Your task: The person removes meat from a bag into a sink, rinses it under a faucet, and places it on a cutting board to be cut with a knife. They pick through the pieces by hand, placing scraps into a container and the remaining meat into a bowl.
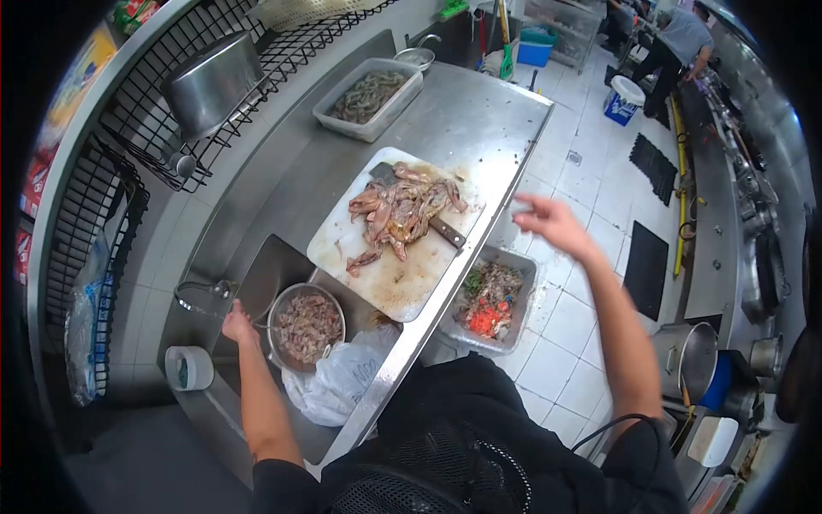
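Note:
My left hand is over the sink, its fingers closed right by the base of the faucet; what they grip, I cannot tell. Beside it, a metal bowl of chopped, pinkish meat stands in the sink, with a white plastic bag against it. My right hand hangs in the air past the counter edge, fingers apart and holding nothing. Nearest to it, a knife with a dark handle lies on the white cutting board, its blade partly hidden by a pile of raw squid-like pieces.
A plastic tub of greyish shrimp stands at the counter's far end. Below the counter edge is a bin of food scraps. A white container sits left of the sink. Far back, another person stands by the cooking line.

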